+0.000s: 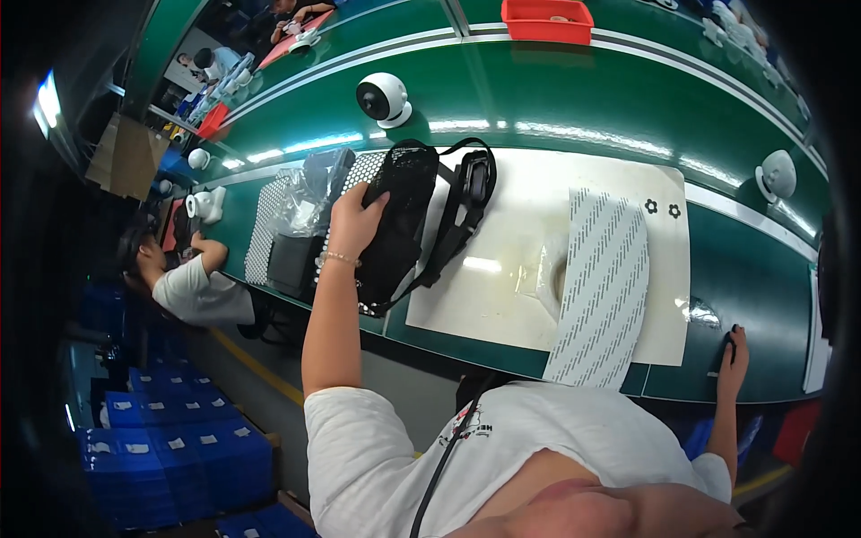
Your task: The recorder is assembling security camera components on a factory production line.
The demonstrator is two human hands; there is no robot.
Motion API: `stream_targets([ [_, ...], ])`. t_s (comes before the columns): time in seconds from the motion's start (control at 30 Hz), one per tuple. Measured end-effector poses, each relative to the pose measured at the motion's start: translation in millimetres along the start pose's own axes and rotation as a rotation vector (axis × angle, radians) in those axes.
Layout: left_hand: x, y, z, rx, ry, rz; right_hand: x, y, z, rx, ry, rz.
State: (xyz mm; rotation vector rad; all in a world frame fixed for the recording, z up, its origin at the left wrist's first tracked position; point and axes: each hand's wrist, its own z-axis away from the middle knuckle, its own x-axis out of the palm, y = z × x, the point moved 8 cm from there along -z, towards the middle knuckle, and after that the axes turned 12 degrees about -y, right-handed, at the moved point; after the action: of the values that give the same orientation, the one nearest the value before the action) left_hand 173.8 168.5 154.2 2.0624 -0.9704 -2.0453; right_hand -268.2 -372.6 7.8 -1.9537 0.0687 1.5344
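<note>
My left hand (357,222), a beaded bracelet at its wrist, grips the near-left edge of a black mesh bag (408,184). Black straps and a dark buckle-like part (475,175) hang together along the bag's right side. Far to the right, the fingers of my right hand (734,357) are closed around a small black piece (734,334) at the table's near edge; its kind is too small to make out. Between my hands, a long white strip sheet with dashed print (603,278) lies over a roll of clear tape (554,273) on a white board (502,314).
Left of the bag lie clear plastic bags (309,193), a perforated sheet (262,229) and a dark box (296,263). White rounded cameras (384,99) stand on the green conveyor behind. A red bin (547,20) is at the back. A co-worker (193,278) sits at the left.
</note>
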Motion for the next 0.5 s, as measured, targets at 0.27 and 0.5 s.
stream_targets([
  [0.27,-76.0,24.5,5.4,0.081,0.029,0.398,12.9,-1.5,16.2,0.224,0.032,0.298],
  [0.5,-136.6,61.7,22.5,0.236,-0.037,0.553,31.1,-13.5,47.3,0.432,0.031,0.486],
])
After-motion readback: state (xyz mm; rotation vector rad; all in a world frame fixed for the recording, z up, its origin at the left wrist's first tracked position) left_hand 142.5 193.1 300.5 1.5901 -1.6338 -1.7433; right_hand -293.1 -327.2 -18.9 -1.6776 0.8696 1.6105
